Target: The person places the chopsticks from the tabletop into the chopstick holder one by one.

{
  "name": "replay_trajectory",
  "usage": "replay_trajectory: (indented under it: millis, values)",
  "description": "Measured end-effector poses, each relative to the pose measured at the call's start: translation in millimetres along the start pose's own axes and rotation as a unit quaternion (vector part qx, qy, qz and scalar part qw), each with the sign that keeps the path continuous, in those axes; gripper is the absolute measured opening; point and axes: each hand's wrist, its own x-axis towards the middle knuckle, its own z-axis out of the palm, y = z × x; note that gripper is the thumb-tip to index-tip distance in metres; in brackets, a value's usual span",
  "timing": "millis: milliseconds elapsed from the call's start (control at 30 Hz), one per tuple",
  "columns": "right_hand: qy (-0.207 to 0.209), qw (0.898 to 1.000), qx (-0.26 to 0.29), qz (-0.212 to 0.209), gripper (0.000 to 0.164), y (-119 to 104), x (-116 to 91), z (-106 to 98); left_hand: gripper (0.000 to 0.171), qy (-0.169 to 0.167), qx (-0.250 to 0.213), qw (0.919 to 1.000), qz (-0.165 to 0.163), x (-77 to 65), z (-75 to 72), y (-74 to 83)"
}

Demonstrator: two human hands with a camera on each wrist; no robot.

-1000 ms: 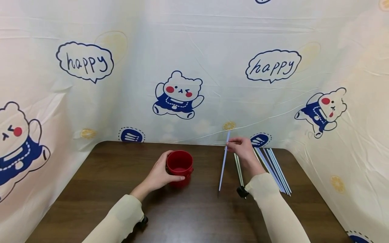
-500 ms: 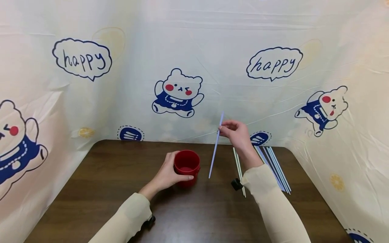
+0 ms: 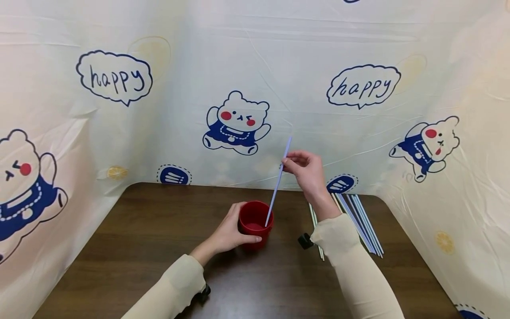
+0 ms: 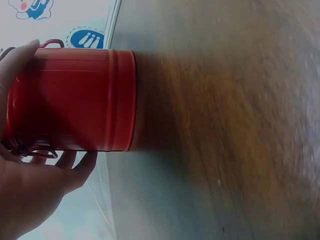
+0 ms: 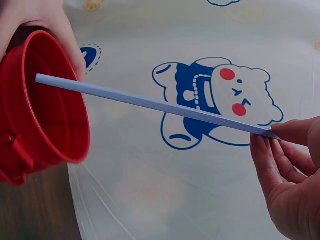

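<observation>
My left hand [image 3: 229, 230] grips a small red bucket [image 3: 252, 218] around its side, with the thumb across the near face. In the left wrist view the bucket [image 4: 75, 95] is seen from the side, with small handles at its rim; whether its base touches the table I cannot tell. Between thumb and fingers, my right hand [image 3: 308, 175] pinches a thin pale-purple stick [image 3: 276, 190] near its upper end. The stick slants down to the left, and its lower end lies within the bucket's mouth. The right wrist view shows that end of the stick [image 5: 150, 104] just inside the rim.
To the right on the brown table [image 3: 139, 248] lie several blue and purple sticks [image 3: 366, 226], side by side. A pair of pale green sticks [image 3: 320, 252] lies nearer, partly behind the right forearm. A printed curtain [image 3: 179, 110] hangs behind the table.
The left hand has brought the bucket to the right. The right hand has raised the stick and carried it left, from above the table to the bucket's mouth.
</observation>
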Motion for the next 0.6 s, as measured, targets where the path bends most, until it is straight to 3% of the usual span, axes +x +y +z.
replay_trajectory:
  millis: [200,600]
  values:
    - [-0.005,1.0,-0.014,-0.012,0.021,7,-4,4,0.096,0.005,-0.005,0.9999,0.014,3.3,5.6,3.1]
    - [-0.015,1.0,-0.019,-0.008,0.018,30,-17,13,0.092,-0.004,-0.069,0.9975,-0.014,5.6,13.2,-1.7]
